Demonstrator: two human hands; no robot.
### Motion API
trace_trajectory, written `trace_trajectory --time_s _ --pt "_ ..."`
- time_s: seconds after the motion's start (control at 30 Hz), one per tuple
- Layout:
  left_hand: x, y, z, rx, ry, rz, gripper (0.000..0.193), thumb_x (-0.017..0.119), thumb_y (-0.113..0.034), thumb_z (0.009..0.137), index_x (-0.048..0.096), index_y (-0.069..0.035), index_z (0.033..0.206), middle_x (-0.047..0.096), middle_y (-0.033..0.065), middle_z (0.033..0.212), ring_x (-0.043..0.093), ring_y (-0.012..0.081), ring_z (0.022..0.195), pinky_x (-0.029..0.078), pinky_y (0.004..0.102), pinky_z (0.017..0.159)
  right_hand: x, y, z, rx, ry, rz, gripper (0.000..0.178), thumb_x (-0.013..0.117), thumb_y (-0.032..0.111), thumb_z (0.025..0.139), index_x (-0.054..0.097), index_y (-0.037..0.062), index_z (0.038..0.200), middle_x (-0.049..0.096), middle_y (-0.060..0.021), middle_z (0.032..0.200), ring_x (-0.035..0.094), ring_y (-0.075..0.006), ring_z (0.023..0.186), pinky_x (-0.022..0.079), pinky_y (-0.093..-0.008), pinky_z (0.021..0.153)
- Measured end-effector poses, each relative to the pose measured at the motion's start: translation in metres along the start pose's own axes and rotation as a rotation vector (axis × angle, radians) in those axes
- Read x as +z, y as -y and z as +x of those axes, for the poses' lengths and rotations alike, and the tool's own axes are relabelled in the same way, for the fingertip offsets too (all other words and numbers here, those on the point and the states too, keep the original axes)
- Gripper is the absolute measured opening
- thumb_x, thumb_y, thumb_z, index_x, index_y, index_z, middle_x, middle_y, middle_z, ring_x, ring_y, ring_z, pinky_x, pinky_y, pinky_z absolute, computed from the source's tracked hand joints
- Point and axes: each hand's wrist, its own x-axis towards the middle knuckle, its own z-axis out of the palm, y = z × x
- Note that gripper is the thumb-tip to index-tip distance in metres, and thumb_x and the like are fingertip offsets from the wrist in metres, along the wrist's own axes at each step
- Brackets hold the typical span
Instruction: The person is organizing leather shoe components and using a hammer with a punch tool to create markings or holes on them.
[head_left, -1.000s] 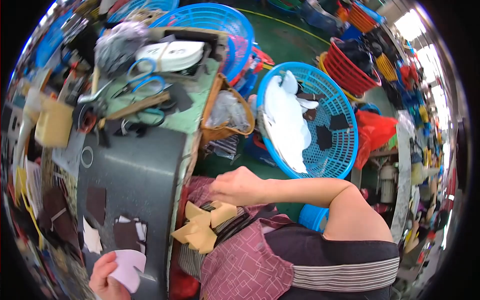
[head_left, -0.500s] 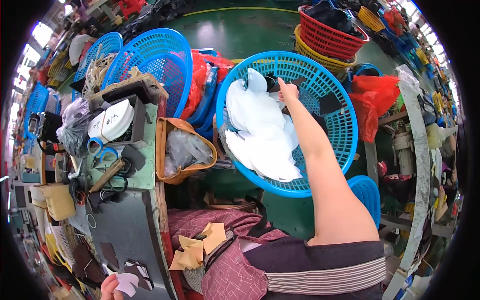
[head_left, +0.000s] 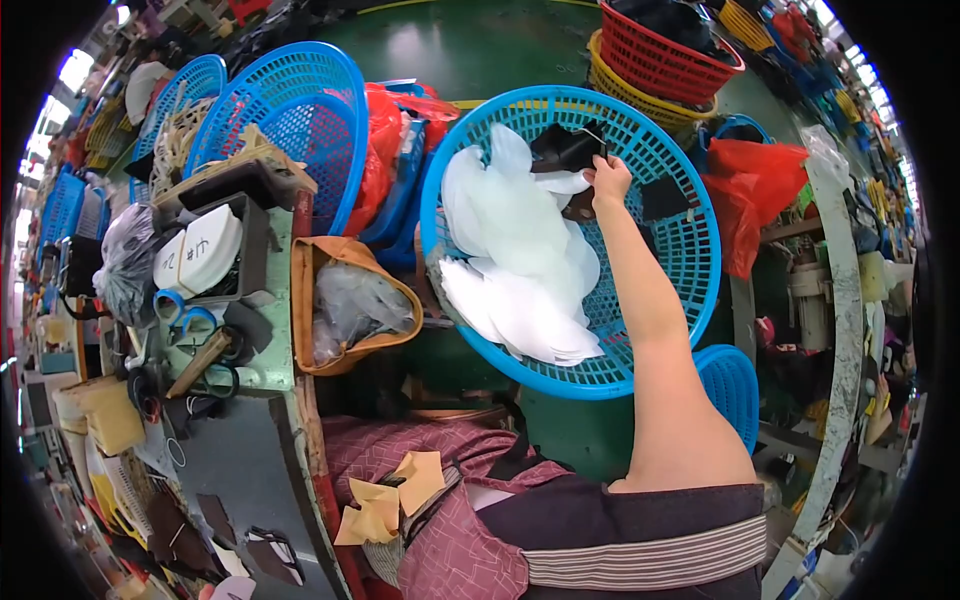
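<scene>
My right hand (head_left: pixel 610 180) reaches into a large blue plastic basket (head_left: pixel 702 300) and is closed in a pinch near its far side. At its fingertips are the tip of a white translucent sheet piece and a dark bit; which of them it grips I cannot make out. A heap of white cut pieces (head_left: pixel 520 230) fills the basket's left part. Black pieces (head_left: pixel 565 148) lie beyond the heap, another black piece (head_left: pixel 663 198) to the right. Only a bit of my left hand (head_left: pixel 207 592) shows at the bottom edge, against a pale cut piece (head_left: pixel 236 588) it holds.
A worktable (head_left: pixel 240 440) on the left carries scissors (head_left: pixel 195 318), a box with banded white pieces (head_left: pixel 205 250) and dark scraps. An orange-brown open holder (head_left: pixel 385 345) with clear plastic hangs at its edge. Red (head_left: pixel 660 60) and blue baskets (head_left: pixel 355 130) stand beyond; a metal post (head_left: pixel 845 330) rises right.
The view has shifted slightly. My right hand has moved a little right within the basket, and more black material shows beside it. My left hand has slid mostly out of view with the pale piece.
</scene>
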Motion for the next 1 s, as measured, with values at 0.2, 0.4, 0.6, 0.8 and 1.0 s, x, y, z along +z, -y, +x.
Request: trace_trajectory --time_s 0.2,0.4,0.6,0.8,1.0 --pt "0.022 -0.013 0.029 0.014 0.093 -0.104 0.034 0.045 -0.018 0.09 0.055 0.006 0.112 0.06 0.0146 0.106 0.055 0.0226 0.095 0.044 0.0305 0.083 -0.027 0.039 -0.029 0.126 0.086 0.087 0.029 0.059 0.008 0.082 0.053 -0.0027 0.108 0.059 -0.0079 0.085 0.061 -0.0171 0.063 0.052 -0.028 0.057" --pt "-0.015 0.052 -0.006 -0.048 0.092 -0.289 0.026 0.047 -0.001 0.08 0.061 0.006 0.1 0.062 0.0138 0.102 0.058 0.0206 0.096 0.044 0.0294 0.085 0.064 0.091 -0.164 0.212 0.79 0.114 0.033 0.057 0.011 0.084 0.053 -0.0027 0.113 0.059 -0.0115 0.105 0.06 -0.0198 0.087 0.051 -0.0303 0.074" --pt "-0.007 0.103 -0.087 0.029 0.127 -0.519 0.017 0.057 -0.011 0.085 0.063 -0.001 0.099 0.062 0.0073 0.1 0.059 0.0132 0.089 0.047 0.0261 0.078 0.176 0.14 -0.327 0.329 1.67 0.21 0.028 0.056 0.007 0.084 0.05 0.0 0.111 0.055 -0.0122 0.113 0.058 -0.0183 0.098 0.048 -0.0314 0.086" --pt "-0.011 0.15 -0.208 -0.18 -0.178 -0.629 0.019 0.059 -0.011 0.084 0.064 -0.003 0.101 0.061 0.0082 0.107 0.058 0.0154 0.096 0.046 0.0262 0.082 0.136 0.222 -0.69 0.265 2.505 -0.284 0.021 0.06 0.009 0.079 0.057 0.0007 0.098 0.052 0.0005 0.079 0.054 -0.0079 0.065 0.048 -0.0217 0.051" --pt "-0.025 0.176 -0.27 -0.306 -0.321 -0.693 0.02 0.06 -0.007 0.082 0.064 -0.004 0.102 0.057 0.0083 0.115 0.056 0.0147 0.099 0.045 0.0263 0.083 0.056 0.18 -0.929 0.377 2.891 -0.46 0.016 0.063 0.013 0.079 0.057 -0.0012 0.086 0.058 -0.0078 0.074 0.06 -0.0176 0.06 0.051 -0.0287 0.055"
